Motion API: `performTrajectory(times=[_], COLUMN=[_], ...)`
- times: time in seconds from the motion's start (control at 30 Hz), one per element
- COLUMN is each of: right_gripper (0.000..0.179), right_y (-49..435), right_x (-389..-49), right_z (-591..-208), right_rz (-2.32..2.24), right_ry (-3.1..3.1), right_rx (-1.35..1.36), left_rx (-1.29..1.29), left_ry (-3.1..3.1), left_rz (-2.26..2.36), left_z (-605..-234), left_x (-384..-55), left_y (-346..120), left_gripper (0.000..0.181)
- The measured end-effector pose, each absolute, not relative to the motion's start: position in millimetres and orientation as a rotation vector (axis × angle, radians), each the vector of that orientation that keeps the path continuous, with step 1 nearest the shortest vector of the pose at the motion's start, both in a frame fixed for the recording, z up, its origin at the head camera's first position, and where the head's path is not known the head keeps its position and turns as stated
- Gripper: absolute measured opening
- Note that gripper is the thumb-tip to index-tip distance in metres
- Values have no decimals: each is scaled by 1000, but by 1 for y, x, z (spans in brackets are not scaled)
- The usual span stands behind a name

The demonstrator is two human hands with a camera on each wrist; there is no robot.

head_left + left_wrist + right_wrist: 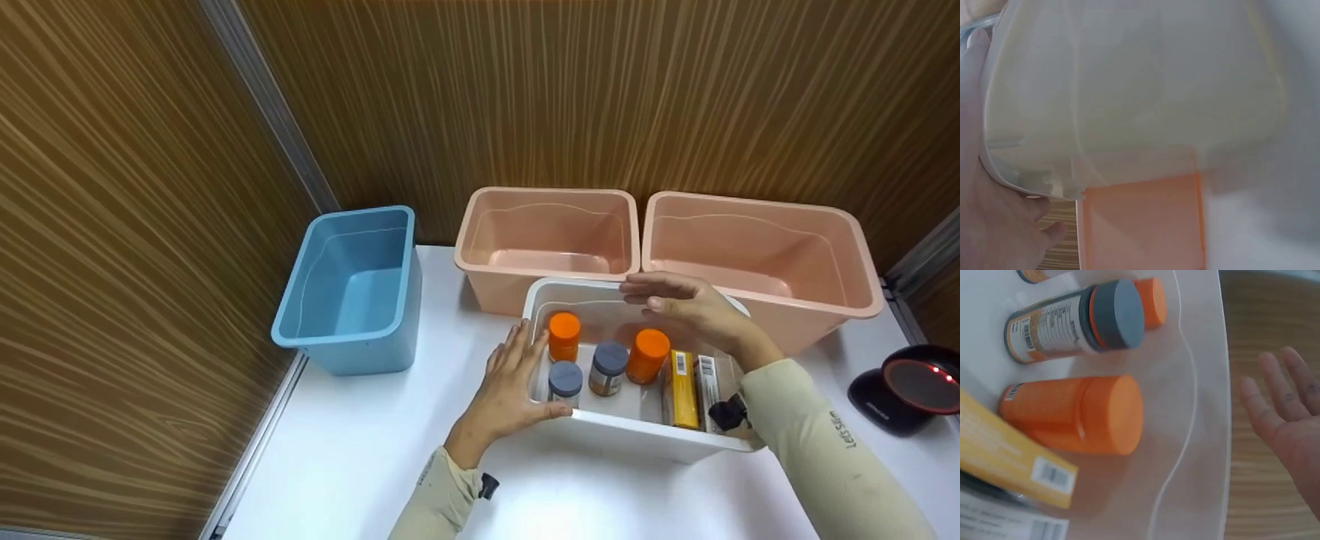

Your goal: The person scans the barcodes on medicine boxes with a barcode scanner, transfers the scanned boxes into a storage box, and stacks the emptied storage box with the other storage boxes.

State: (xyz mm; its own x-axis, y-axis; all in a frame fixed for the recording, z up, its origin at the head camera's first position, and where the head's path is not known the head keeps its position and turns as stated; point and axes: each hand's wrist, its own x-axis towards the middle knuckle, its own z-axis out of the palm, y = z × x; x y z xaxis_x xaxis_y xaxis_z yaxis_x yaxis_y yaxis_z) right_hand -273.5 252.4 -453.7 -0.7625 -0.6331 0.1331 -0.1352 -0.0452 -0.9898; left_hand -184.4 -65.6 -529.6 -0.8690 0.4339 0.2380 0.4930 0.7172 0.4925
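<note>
A white bin (637, 429) stands on the table with bottles and boxes in it. My left hand (510, 386) lies at its near left corner, fingers straight along the left rim and thumb along the front rim. Over the far rim hovers my right hand (694, 307), fingers extended and holding nothing. Inside are two orange bottles (1072, 413), grey-capped bottles (1075, 323), a yellow box (681, 390) and a white box (707, 390) standing on edge. The right forearm covers the bin's right end.
Two pink bins (551, 277) (757, 304) stand side by side behind the white bin, against the wood-grain wall. A blue bin (360, 352) is at the left. On the right sits a black device (892, 401) with red lights.
</note>
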Motion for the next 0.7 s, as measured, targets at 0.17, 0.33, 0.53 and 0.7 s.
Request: performTrajectory(times=[0.17,0.33,0.53,0.7], right_gripper=[48,51,52,53], right_y=[267,275,278,279], right_x=[-278,-278,-284,-284], right_z=[-467,-478,-486,-493], right_rz=[-1840,-1898,-1912,-1879], right_ry=[1932,1856,1779,1680], right_rx=[-739,-616,-614,-501], left_rx=[-770,-767,-765,-786], left_ry=[-2819,-2826,-2833,-2812], left_rz=[-840,-854,-837,-840], left_z=[-529,-529,-529,-530], left_x=[-185,-183,-183,-184], left_y=[-66,-66,-67,-67], left_gripper=[112,111,108,106])
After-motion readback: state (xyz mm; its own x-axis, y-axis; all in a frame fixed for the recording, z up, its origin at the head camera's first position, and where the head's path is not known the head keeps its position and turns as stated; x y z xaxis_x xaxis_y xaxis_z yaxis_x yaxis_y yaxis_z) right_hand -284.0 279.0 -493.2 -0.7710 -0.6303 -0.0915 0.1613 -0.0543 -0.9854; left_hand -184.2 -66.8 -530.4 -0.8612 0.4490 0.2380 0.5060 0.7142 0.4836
